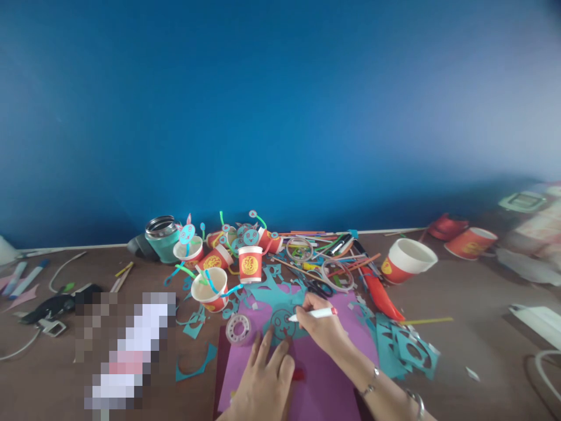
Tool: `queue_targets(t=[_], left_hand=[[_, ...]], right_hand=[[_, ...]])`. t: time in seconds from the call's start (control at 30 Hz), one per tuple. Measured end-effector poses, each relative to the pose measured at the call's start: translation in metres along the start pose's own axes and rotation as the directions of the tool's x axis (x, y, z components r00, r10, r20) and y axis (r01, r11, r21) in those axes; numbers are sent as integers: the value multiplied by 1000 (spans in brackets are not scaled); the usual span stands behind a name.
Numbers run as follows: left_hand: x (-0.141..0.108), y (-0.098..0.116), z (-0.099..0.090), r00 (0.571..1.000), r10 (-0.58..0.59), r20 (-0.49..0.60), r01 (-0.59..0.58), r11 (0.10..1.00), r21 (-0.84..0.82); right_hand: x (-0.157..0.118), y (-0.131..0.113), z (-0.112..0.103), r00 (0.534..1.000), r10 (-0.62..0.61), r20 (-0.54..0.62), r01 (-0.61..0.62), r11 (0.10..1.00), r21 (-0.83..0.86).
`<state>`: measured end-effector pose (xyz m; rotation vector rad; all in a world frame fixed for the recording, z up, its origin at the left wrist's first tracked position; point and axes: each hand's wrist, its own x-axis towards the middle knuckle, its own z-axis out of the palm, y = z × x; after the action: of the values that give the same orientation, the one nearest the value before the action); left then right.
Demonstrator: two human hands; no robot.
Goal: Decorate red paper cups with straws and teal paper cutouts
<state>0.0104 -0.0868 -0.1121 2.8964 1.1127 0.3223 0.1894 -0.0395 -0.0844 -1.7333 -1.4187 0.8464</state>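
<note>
My right hand (322, 327) grips a white marker (316, 314) with a red end, its tip at a face drawn on teal paper (283, 325). The drawing has a round outline, eyes and a mouth. My left hand (265, 377) lies flat with fingers apart, fingertips at the lower edge of the teal paper. Beneath both hands is a purple sheet (324, 386). A roll of tape (238, 330) sits just left of the drawing. A red piece (298, 375) shows beside my left hand, partly hidden.
Behind stand red-and-white paper cups (250, 264), some with straws and teal cat faces, and a teal flask (162, 240). Scissors (319, 286), pens and straws crowd the back right. Teal scraps (405, 348) lie right; another cup (407, 261) is beyond. A blue wall (263, 117) closes the back.
</note>
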Motion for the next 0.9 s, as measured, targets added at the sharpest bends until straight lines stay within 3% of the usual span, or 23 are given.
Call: queue_targets(t=[0.47,0.7,0.9], left_hand=[[1,0,0,999,0,-47,0,1000,4],[1,0,0,1000,4,8,-5,1000,12],[0,-1,0,999,4,-35,-3,1000,7]], right_hand=[[1,-1,0,1000,12,17,-12,1000,-5],[2,2,1,1000,-7,6,7,1000,2],[2,5,1,1000,-28,-6,29,993,113]])
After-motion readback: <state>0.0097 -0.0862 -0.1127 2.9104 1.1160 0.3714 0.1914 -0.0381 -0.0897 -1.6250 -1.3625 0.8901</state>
